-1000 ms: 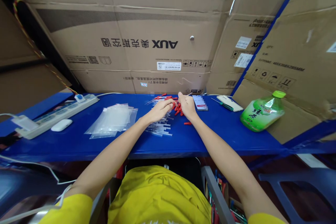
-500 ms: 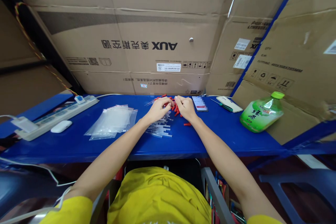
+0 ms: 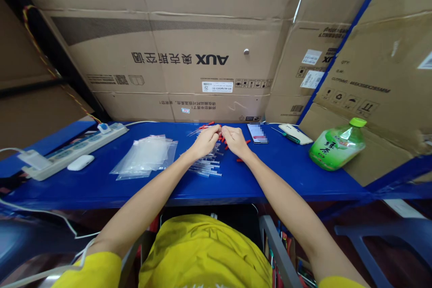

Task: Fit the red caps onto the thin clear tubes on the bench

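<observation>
My left hand (image 3: 206, 140) and my right hand (image 3: 234, 140) meet over the middle of the blue shelf (image 3: 270, 175), fingertips pinched close together. Several clear plastic tubes (image 3: 208, 166) lie in a pile under and in front of my left hand. Small red caps (image 3: 241, 159) are scattered beneath and behind both hands. Each hand's fingers are curled on something small that I cannot make out. A stack of clear plastic bags (image 3: 146, 155) lies to the left of the tubes.
A phone (image 3: 257, 132) and a white device with a green screwdriver (image 3: 294, 134) lie right of my hands. A green tea bottle (image 3: 336, 145) lies on its side far right. A white power strip (image 3: 72, 149) and white mouse (image 3: 80, 162) sit left. Cardboard boxes (image 3: 189, 63) wall the back.
Both hands have drawn closer together until their fingertips nearly touch. My right hand has shifted left, away from the phone.
</observation>
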The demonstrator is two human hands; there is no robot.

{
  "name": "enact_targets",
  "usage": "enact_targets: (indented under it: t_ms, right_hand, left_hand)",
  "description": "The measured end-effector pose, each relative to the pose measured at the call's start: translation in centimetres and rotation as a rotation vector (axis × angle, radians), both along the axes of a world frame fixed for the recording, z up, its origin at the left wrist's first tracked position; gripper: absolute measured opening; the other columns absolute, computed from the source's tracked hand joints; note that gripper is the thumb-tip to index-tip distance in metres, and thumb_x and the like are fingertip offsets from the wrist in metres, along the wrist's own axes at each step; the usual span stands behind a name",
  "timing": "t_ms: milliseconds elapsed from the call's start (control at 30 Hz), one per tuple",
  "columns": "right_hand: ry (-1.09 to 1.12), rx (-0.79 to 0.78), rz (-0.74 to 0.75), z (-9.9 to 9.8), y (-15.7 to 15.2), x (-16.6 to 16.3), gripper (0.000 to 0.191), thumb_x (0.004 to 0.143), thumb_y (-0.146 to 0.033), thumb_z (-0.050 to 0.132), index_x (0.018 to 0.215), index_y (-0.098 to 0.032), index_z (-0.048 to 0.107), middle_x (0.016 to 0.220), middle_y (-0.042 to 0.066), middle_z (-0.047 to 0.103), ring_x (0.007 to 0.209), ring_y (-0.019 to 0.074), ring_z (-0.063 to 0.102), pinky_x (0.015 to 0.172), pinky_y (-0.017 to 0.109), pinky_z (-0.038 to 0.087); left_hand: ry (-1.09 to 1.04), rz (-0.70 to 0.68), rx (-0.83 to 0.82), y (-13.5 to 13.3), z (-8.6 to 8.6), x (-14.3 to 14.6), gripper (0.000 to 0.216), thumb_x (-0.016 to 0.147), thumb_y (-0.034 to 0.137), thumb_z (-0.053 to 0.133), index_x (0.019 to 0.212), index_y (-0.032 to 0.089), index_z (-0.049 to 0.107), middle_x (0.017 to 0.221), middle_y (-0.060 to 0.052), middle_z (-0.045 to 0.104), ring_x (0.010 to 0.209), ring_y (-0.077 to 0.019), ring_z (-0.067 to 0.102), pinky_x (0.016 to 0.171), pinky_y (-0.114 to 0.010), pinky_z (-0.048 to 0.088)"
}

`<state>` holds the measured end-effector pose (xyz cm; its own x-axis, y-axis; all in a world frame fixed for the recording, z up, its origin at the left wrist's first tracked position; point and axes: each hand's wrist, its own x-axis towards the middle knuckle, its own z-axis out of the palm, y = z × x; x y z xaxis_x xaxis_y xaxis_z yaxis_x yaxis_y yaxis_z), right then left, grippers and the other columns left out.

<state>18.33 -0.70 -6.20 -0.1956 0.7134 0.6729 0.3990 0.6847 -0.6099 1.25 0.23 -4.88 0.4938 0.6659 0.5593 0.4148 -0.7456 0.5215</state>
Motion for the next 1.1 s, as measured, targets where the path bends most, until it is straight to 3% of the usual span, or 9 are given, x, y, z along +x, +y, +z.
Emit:
enact_targets:
  t_ms: [233,433,600,767,833,933,1000,1100]
  right_hand:
    - [0.149,-0.061,0.055,0.5,-0.3,-0.6,0.062,0.102,-0.067,0.038,0.061,-0.022,0.048,0.06,0.0,0.053,0.06,0.0149,0.049,0.066,0.029,0.04]
    - [0.3,-0.214,0.028,0.4,0.4,0.1,0.065,0.099,-0.07,0.042,0.053,-0.025,0.034,0.051,-0.003,0.036,0.051,0.0127,0.035,0.055,0.03,0.034]
    - [0.534,-0.409,0.167,0.4,0.9,0.2,0.06,0.096,-0.064,0.05,0.054,-0.026,0.03,0.047,-0.006,0.026,0.042,0.0098,0.02,0.043,0.028,0.02]
    - [0.712,-0.524,0.351,1.1,0.8,0.5,0.047,0.093,-0.05,0.047,0.057,-0.026,0.027,0.045,-0.009,0.014,0.041,0.0092,0.01,0.04,0.024,0.016]
    - [0.686,-0.503,0.332,1.2,0.8,0.8,0.041,0.092,-0.047,0.045,0.059,-0.025,0.033,0.047,-0.009,0.02,0.042,0.0092,0.013,0.041,0.023,0.017]
    - [0.494,-0.391,0.199,0.9,0.7,1.2,0.03,0.093,-0.044,0.043,0.076,-0.022,0.055,0.059,-0.005,0.045,0.046,0.0098,0.029,0.044,0.022,0.025]
    - [0.3,-0.304,0.116,0.7,0.4,1.2,0.029,0.096,-0.042,0.042,0.1,-0.023,0.063,0.078,-0.002,0.061,0.055,0.0109,0.043,0.051,0.022,0.035]
    - [0.069,-0.209,0.052,0.4,-0.1,0.7,0.037,0.099,-0.037,0.04,0.128,-0.026,0.059,0.113,0.003,0.069,0.074,0.0142,0.059,0.069,0.026,0.048]
  left_hand:
    - [-0.05,-0.02,0.013,-0.1,0.3,-0.2,0.016,0.088,0.015,0.036,0.075,0.02,0.046,0.073,0.0,0.054,0.071,-0.0161,0.05,0.073,-0.03,0.041]
    - [-0.079,-0.083,-0.092,-0.4,0.6,-0.6,0.023,0.096,0.021,0.039,0.1,0.017,0.061,0.091,-0.004,0.065,0.084,-0.0179,0.058,0.083,-0.031,0.045]
    - [-0.068,-0.193,-0.121,-0.7,0.7,-0.5,0.037,0.108,0.04,0.036,0.093,0.017,0.059,0.087,-0.004,0.062,0.079,-0.0164,0.056,0.08,-0.029,0.046]
    - [-0.082,-0.228,-0.11,-0.7,0.9,-0.6,0.037,0.109,0.043,0.04,0.094,0.017,0.061,0.082,-0.002,0.061,0.075,-0.0155,0.054,0.075,-0.028,0.046]
    - [-0.116,-0.161,-0.061,-0.6,0.9,-0.6,0.032,0.107,0.042,0.045,0.1,0.017,0.064,0.088,-0.004,0.065,0.08,-0.0167,0.058,0.08,-0.029,0.048]
    - [-0.229,0.043,0.098,0.0,0.8,-0.8,0.022,0.103,0.038,0.057,0.105,0.019,0.069,0.105,-0.007,0.068,0.099,-0.0206,0.062,0.094,-0.034,0.049]
    - [-0.319,0.218,0.186,0.5,0.6,-1.2,0.016,0.098,0.033,0.064,0.103,0.02,0.072,0.111,-0.009,0.065,0.107,-0.0224,0.061,0.099,-0.036,0.049]
    - [-0.44,0.469,0.207,1.3,0.4,-2.0,0.009,0.093,0.026,0.068,0.099,0.02,0.073,0.102,-0.007,0.063,0.097,-0.021,0.061,0.094,-0.035,0.049]
